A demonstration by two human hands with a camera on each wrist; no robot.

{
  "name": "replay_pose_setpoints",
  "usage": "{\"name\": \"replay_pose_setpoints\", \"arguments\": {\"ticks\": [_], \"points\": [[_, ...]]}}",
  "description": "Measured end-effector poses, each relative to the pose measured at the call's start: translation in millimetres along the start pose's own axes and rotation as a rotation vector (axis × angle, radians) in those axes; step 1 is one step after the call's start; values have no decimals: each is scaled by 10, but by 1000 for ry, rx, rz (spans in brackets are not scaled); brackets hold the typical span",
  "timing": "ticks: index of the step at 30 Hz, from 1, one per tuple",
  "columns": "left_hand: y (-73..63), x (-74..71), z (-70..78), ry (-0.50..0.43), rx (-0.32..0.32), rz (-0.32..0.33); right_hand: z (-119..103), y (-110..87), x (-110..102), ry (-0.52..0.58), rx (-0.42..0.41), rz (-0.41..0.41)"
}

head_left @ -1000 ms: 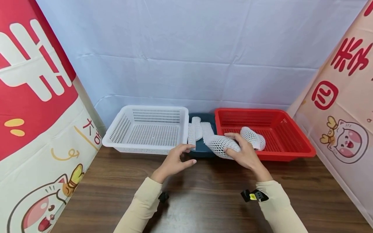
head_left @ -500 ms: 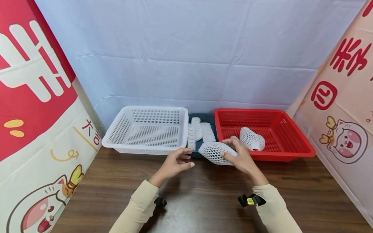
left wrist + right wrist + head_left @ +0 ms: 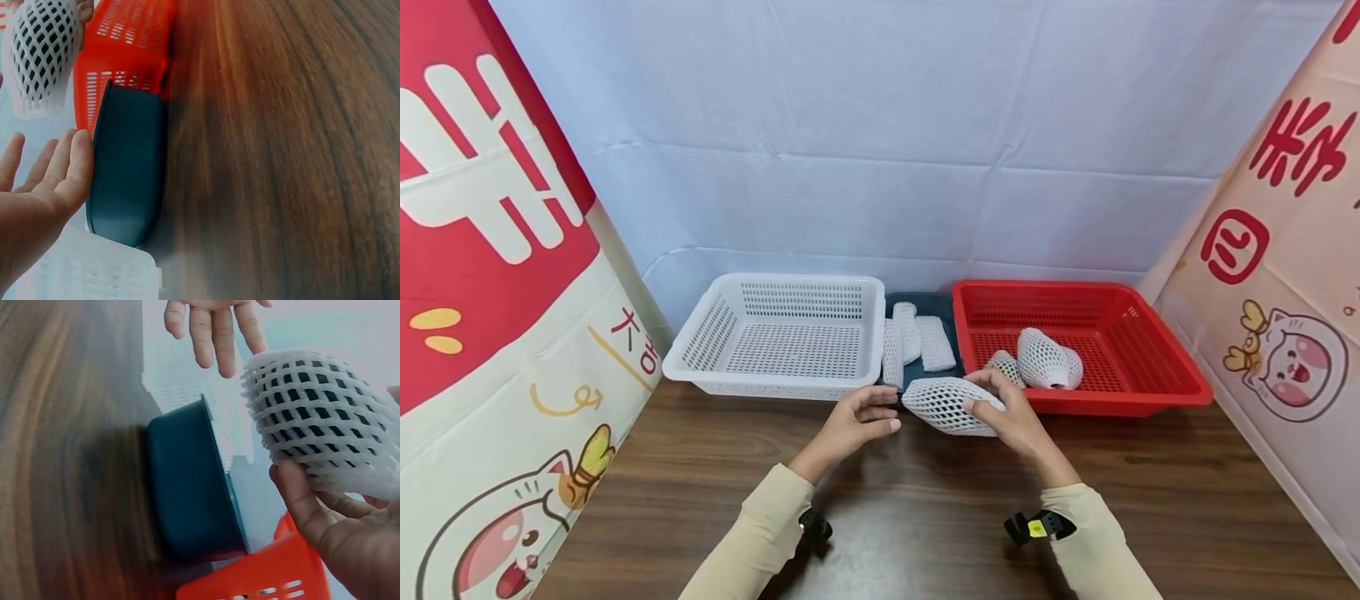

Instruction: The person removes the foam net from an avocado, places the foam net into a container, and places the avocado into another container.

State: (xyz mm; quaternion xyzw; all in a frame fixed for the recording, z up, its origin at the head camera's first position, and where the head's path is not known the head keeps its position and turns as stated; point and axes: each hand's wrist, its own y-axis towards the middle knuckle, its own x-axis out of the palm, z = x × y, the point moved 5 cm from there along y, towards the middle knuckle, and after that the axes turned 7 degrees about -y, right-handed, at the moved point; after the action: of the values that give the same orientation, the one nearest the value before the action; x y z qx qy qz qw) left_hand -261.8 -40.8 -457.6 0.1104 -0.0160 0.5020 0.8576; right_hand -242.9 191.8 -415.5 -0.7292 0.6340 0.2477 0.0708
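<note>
My right hand [image 3: 1018, 421] holds a white foam fruit net [image 3: 951, 406] between thumb and fingers, in front of the dark teal bin. The net bulges round something dark that shows through its mesh [image 3: 319, 415] in the right wrist view. My left hand [image 3: 852, 421] is at the net's left end with fingers spread and palm turned toward it, holding nothing. Several flat white foam nets [image 3: 936, 343] lie in the teal bin [image 3: 128, 165]. Filled foam nets [image 3: 1042, 360] rest in the red basket [image 3: 1135, 367], one of them partly behind my right hand.
A white basket [image 3: 797, 387] stands left of the teal bin, with the red one on its right. All three line up at the back of the brown wooden table [image 3: 917, 533]. Behind them hangs a pale cloth [image 3: 880, 167], and printed cloths [image 3: 1285, 333] flank both sides.
My right hand has drawn the filled net toward me and slightly left, away from the flat nets in the teal bin. My left hand has hardly moved.
</note>
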Motion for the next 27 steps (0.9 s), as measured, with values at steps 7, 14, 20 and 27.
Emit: {"name": "replay_pose_setpoints", "arguments": {"ticks": [7,14,20,27], "points": [[-2,-11,-60,-34,-16,7,98,-18,67,49,13,-1],[-9,38,-13,-51,-15,-30,133,-42,166,91,-4,-52],[-62,116,175,10,-5,-27,140,-52,243,84,-18,-55],[-54,104,138,46,-29,-24,197,-69,317,127,-6,-50]]}}
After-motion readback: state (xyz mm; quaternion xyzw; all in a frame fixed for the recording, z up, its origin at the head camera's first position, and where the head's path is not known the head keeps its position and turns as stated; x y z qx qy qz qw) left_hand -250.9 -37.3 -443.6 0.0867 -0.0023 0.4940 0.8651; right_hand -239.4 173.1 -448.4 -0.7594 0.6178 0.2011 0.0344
